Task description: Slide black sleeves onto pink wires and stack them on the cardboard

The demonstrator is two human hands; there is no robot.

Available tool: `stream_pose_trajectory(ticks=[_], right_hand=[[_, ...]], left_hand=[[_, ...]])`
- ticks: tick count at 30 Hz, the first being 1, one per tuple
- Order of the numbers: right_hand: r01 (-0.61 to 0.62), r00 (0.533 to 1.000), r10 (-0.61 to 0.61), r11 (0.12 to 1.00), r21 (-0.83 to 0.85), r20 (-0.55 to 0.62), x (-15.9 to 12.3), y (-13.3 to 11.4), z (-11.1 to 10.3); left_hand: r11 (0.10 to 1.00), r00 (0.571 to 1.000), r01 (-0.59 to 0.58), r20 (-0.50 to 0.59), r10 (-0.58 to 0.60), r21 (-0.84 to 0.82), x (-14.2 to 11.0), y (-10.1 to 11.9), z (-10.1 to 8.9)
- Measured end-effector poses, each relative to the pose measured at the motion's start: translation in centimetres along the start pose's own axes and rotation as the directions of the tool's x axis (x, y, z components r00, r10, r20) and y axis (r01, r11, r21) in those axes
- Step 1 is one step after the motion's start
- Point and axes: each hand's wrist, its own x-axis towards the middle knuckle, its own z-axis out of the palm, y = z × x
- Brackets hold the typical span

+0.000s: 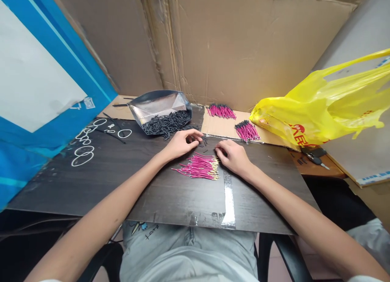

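Observation:
Short pink wires lie in a loose pile on the dark table, their bare metal ends mostly to the right. Above the pile, my left hand rests with fingers curved and thumb apart, beside a few loose black sleeves. My right hand is at the pile's upper right corner, fingers curled and thumb near the index finger. Whatever its fingertips may hold is too small to make out. Behind my left hand, an open bag spills many short black sleeves.
Two bundles of pink wires with black ends lie on a cardboard sheet. A yellow plastic bag stands at the right, near keys. White rubber bands lie left. Clear tape crosses the table's front.

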Motion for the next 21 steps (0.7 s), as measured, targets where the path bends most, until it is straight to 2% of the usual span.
stream_pose_trajectory(ticks=[2,4,8,13,21], right_hand=[[0.021,1.0,-0.021,1.0,0.02,-0.004,0.0,0.0,0.0],[0.046,0.999,-0.046,0.998,0.047,-0.004,0.0,0.0,-0.1],[0.121,0.992,-0.123,0.985,0.121,0.014,0.1,0.0,-0.4],[0.178,0.981,-0.187,0.972,0.152,0.049,0.2,-0.1,-0.6],[0.141,0.987,-0.155,0.968,0.205,0.052,0.4,0.2,-0.5]], left_hand=[[0.999,0.999,-0.02,0.031,0.019,0.043,-0.1,0.4,-0.6],[0.995,0.992,-0.058,0.116,0.048,0.087,-0.2,0.9,-0.9],[0.974,0.956,-0.166,0.266,0.122,0.152,-0.5,1.6,-0.4],[0.964,0.941,-0.202,0.309,0.142,0.171,-0.5,1.9,0.2],[0.97,0.932,-0.185,0.342,0.123,0.156,-0.5,2.0,-0.4]])
